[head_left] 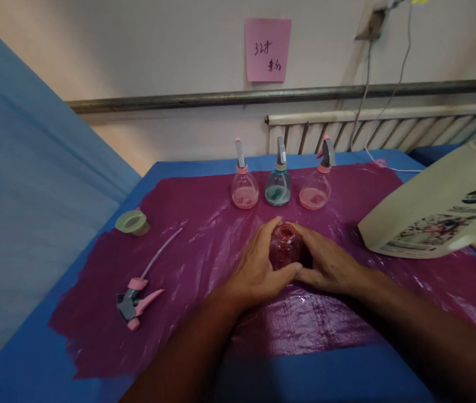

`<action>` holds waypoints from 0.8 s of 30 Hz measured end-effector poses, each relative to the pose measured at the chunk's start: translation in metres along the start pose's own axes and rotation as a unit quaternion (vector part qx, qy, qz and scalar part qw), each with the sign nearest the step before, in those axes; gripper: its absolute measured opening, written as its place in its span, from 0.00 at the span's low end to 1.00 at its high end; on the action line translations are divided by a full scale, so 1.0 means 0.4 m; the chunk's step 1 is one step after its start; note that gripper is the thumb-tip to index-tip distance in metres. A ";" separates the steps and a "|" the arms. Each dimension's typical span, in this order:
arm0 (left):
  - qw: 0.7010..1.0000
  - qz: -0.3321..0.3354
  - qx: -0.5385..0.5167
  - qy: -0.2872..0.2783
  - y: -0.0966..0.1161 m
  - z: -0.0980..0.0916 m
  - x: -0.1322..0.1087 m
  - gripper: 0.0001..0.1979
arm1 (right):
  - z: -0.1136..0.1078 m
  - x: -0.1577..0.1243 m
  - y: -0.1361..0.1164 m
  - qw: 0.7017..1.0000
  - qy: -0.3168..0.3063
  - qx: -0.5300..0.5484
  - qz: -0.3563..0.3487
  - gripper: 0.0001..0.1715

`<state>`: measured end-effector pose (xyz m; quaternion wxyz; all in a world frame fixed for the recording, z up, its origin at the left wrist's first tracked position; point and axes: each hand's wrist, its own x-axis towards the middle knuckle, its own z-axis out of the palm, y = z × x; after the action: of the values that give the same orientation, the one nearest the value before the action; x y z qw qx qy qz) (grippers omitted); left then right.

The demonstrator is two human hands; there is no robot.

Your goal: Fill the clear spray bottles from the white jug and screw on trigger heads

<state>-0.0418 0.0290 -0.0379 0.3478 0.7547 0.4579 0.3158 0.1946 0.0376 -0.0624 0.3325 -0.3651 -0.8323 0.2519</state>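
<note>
A clear, round spray bottle without its top [287, 246] stands upright on the purple plastic sheet [204, 224]. My left hand [258, 260] and my right hand [330, 260] cup it from both sides, thumbs meeting in front. The sheet's colour shows through it, so I cannot tell whether it holds liquid. To the left lies a grey and pink spray head [131, 302] with its thin tube [160, 254]. Behind my hands stand a pink-collared spray bottle [245, 190], a teal one [278, 187] and another pink one [315, 190], each partly filled and fitted with a spray head.
A large cream jug [434, 207] without a lid leans at the right. A pale green cap [132, 222] sits near the left edge of the blue-covered table [95, 386]. A blue curtain [32, 168] hangs at left; a cable [366, 101] runs down the wall.
</note>
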 end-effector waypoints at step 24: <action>0.997 0.003 0.031 0.073 0.012 -0.016 0.011 0.38 | 0.028 0.013 0.005 0.991 0.068 -0.054 -0.098 0.67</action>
<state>-0.0430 0.0329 -0.0299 0.2887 0.7417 0.4893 0.3566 0.1844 0.0406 -0.0692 0.3910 -0.3155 -0.8520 0.1471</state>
